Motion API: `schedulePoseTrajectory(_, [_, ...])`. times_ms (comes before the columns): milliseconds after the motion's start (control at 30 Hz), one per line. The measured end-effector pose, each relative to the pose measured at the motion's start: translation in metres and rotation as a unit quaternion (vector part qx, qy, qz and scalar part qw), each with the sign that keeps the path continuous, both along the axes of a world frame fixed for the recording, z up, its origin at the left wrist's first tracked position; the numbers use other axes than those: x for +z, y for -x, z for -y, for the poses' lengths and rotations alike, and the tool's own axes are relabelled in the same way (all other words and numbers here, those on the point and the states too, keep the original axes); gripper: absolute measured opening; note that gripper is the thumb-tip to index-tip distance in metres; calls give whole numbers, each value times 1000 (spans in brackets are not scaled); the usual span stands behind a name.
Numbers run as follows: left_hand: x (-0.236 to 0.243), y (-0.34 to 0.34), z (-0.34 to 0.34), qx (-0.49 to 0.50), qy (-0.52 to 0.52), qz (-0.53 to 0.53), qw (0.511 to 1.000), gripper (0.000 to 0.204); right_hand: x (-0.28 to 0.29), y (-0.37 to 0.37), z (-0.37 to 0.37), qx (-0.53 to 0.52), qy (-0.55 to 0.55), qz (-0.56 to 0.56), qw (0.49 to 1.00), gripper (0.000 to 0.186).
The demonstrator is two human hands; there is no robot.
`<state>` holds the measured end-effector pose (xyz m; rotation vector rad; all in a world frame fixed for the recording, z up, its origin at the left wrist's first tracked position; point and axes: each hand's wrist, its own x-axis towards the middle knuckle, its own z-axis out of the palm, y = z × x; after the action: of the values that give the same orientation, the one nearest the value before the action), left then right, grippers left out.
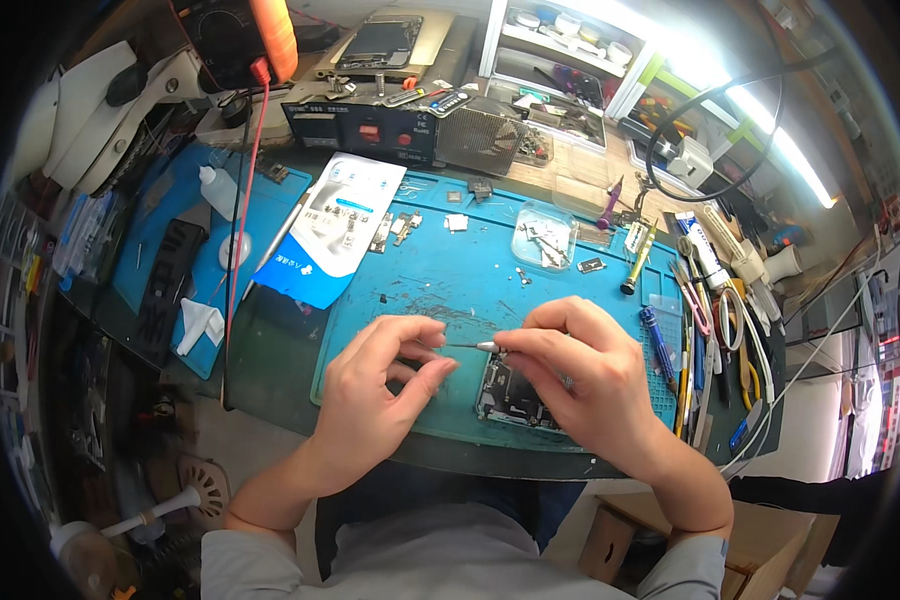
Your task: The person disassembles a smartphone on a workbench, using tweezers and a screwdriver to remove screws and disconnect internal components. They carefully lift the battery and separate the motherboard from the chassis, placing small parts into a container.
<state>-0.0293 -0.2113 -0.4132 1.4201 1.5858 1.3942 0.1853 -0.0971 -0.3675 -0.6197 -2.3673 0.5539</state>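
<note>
Between the fingertips of my right hand (592,372) is a slim tool (487,347) with a silver nose and a thin dark shaft pointing left. Its handle is hidden by the fingers, so its exact kind is unclear. My left hand (378,378) hovers just left of the shaft's end, thumb and forefinger apart, with nothing visible between them. Under my right hand lies an opened phone (510,398) with its inner parts bare, partly covered by the hand. It rests on a blue work mat (440,280).
A clear dish of small parts (544,240) stands beyond my hands. At left are a white-and-blue packet (345,225) and a white bottle (218,188). A blue screwdriver (658,340) and several hand tools line the right side. A multimeter's red lead (248,200) hangs at left.
</note>
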Motion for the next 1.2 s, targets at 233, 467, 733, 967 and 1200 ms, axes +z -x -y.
schedulePoseTrajectory(233, [0,4,3,-34,-12,37,999,10,1,-6,5,17,3,-8,1000,20])
schedulePoseTrajectory(467, [3,6,6,-78,-72,49,993,12,7,-17,14,24,52,-17,998,19])
schedulePoseTrajectory(733, [6,1,10,-111,-77,172,976,13,8,-24,26,28,62,-85,994,22])
schedulePoseTrajectory(967, [7,1,6,-169,-58,153,972,18,0,-35,27,18,51,-103,993,27])
schedulePoseTrajectory(1200, [6,-4,5,-87,-86,-256,959,57,-19,-44,22,-26,49,-80,995,20])
